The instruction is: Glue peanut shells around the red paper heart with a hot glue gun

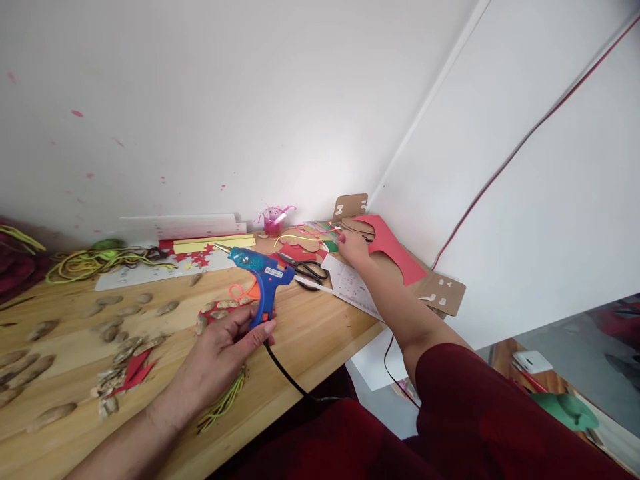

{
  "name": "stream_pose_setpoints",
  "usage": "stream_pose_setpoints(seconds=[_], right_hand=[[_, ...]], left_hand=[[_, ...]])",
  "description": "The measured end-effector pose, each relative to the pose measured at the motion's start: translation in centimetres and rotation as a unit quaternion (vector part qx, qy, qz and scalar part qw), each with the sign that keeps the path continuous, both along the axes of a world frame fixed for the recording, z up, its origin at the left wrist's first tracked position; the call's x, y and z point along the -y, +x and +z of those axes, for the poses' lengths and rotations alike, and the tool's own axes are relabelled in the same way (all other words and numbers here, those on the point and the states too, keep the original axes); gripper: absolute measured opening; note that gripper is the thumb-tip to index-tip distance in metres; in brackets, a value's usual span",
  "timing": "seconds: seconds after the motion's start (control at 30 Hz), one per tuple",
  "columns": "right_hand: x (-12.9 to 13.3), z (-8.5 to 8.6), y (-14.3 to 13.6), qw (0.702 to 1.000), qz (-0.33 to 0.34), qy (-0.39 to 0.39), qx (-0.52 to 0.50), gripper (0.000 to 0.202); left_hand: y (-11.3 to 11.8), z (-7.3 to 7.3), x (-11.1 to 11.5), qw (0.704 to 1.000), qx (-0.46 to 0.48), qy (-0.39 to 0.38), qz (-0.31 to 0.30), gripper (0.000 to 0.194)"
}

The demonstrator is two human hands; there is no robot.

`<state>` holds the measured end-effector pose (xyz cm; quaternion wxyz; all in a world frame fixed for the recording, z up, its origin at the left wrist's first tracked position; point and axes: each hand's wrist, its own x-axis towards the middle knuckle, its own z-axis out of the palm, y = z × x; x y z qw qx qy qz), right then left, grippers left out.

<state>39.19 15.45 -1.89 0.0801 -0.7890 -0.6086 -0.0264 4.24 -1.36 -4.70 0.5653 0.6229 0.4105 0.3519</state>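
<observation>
Glue gun [271, 287] clasped in left hand [220, 350]; right hand's [354, 247] grip undetermined. Beside gun, red piece [211, 317] partly peanut-covered; farther left, peanuts [167, 307] unattached.

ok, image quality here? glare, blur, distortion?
Head view: wide-angle stretch towards the edges, peanuts at lower left look elongated and soft; broad bright patch mid-wall, no harsh glare; glue gun fairly crisp; floor at far right dim, soft.
</observation>
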Motion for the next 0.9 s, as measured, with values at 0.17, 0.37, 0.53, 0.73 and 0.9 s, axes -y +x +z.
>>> stream_pose_setpoints(seconds=[0.17,0.37,0.53,0.73,0.9], right_hand=[[-0.2,-0.1,-0.4,1.000,-0.017,0.006,0.007,0.033],[0.4,0.1,-0.2,1.000,-0.028,0.010,0.005,0.033],[0.4,0.1,-0.3,0.999,-0.033,0.018,-0.009,0.033],[2.6,1.7,1.5,0.998,-0.023,0.042,-0.041,0.026],[7.5,2.6,4.1,0.997,-0.029,0.020,-0.071,0.029]], left_hand=[[0.0,0.2,0.1,1.000,0.002,0.002,-0.005,0.037],[0.1,0.8,0.2,1.000,-0.001,0.000,0.000,0.038],[0.1,1.0,0.1,1.000,0.002,-0.003,-0.004,0.038],[-0.5,-0.3,-0.4,1.000,0.015,-0.002,-0.006,0.036],[-0.4,-0.4,-0.3,1.000,0.023,-0.009,0.000,0.040]])
